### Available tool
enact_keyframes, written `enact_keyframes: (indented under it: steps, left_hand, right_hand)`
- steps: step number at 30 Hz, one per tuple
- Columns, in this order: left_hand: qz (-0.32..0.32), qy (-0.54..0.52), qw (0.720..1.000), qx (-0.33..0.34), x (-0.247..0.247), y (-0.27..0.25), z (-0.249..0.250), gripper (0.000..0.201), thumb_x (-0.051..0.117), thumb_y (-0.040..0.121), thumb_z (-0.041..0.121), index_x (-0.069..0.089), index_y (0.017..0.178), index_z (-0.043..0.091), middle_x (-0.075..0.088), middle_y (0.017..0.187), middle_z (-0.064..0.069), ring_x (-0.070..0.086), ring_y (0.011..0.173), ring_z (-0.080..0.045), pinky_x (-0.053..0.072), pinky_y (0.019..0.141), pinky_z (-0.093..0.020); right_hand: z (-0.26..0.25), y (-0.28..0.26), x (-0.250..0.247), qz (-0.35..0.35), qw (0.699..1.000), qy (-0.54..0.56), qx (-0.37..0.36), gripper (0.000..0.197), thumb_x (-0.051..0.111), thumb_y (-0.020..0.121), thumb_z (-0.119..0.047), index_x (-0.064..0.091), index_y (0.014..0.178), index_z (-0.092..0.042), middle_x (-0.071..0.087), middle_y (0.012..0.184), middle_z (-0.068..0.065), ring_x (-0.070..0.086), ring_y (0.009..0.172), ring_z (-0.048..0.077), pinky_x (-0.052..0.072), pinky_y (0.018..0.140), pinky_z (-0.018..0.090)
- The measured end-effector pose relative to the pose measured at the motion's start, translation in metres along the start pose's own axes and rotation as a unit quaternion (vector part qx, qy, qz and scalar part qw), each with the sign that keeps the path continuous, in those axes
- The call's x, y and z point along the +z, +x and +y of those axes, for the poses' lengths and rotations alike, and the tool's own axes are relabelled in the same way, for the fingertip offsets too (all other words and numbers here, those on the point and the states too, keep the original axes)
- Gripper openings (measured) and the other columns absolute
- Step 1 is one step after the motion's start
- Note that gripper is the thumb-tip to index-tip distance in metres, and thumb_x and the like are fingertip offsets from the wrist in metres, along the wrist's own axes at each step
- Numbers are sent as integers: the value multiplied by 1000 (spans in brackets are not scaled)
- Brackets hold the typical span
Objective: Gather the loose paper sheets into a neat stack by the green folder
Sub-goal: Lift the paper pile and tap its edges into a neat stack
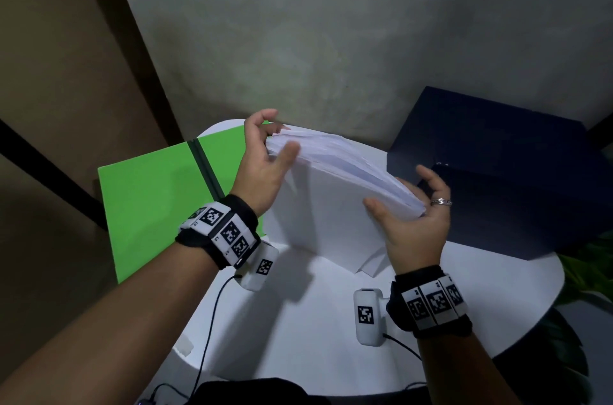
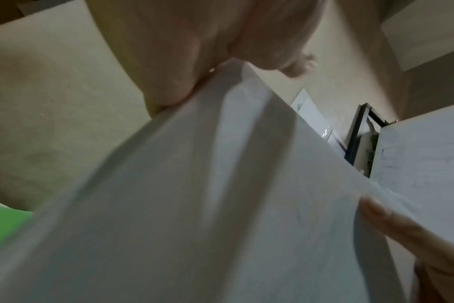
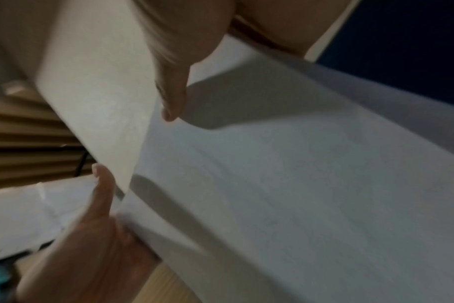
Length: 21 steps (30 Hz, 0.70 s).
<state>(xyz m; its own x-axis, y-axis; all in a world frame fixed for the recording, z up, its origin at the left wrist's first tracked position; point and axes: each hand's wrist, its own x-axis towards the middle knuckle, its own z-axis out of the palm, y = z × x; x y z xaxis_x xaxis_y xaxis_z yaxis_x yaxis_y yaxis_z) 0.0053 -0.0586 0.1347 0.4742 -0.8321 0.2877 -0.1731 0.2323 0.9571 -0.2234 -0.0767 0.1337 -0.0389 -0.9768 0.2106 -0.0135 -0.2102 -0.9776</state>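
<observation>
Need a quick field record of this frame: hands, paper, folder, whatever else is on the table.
left hand: grips the far left end of the paper stack, thumb on the near face
right hand: grips the right end of the stack, ring on one finger
paper stack: held on edge between both hands, bottom edge on the white table, top edges uneven
green folder: flat on the table, left of the stack, dark elastic band across it
dark blue box: right of the stack
task state: sheets gathered, not yet laid down

White round table (image 1: 481, 298) under green folder (image 1: 159, 205), dark box (image 1: 517, 179)
</observation>
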Motion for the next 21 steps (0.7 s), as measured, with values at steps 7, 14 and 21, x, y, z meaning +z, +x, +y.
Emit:
enact_keyframes:
  steps: [7,14,21]
  left_hand:
    - [-28,-22,999,-13,-14,6,-4,31,85,64,3,60,77,17,66,65,15,57,61,1,49,60,-18]
    - [-129,-49,986,-94,-20,-9,-24,81,93,41,49,49,103,23,59,89,5,60,78,-13,55,69,-31]
    - [-57,-28,993,-102,-13,-13,-20,35,77,77,7,68,110,-1,77,90,14,73,88,-8,57,81,-24]
  right_hand:
    - [14,10,-4,-12,995,11,101,23,86,71,-8,74,90,-4,77,89,8,74,88,27,58,88,52]
    - [22,9,-9,-55,996,-52,56,62,94,57,-8,68,109,-29,68,119,2,63,114,28,51,99,49]
    - [6,16,6,-26,1000,0,13,26,81,76,-4,70,92,-22,72,88,-9,68,86,5,55,78,19]
